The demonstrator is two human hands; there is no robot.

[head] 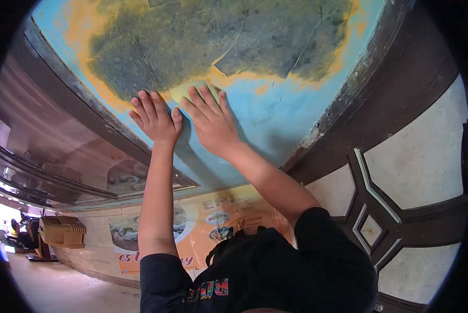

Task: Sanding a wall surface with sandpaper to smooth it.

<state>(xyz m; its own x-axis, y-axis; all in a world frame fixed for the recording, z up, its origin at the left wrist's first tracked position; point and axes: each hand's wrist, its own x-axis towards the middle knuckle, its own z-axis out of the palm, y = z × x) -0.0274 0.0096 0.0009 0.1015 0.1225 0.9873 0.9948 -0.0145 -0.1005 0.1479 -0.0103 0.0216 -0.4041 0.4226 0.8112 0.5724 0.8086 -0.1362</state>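
In front of me is a surface painted light blue, with orange-yellow edges around a large dark, scuffed patch. My right hand lies with spread fingers on a pale yellow-green pad, pressing it flat against the paint at the patch's lower edge. Beside it, my left hand rests palm down on the surface, fingers apart, holding nothing. Thin cracks run through the dark patch.
Dark wooden frames border the painted surface, the right one chipped along its edge. Glossy brown panelling stands at left, pale panels at right. A printed banner and stacked tan plastic chairs are lower down.
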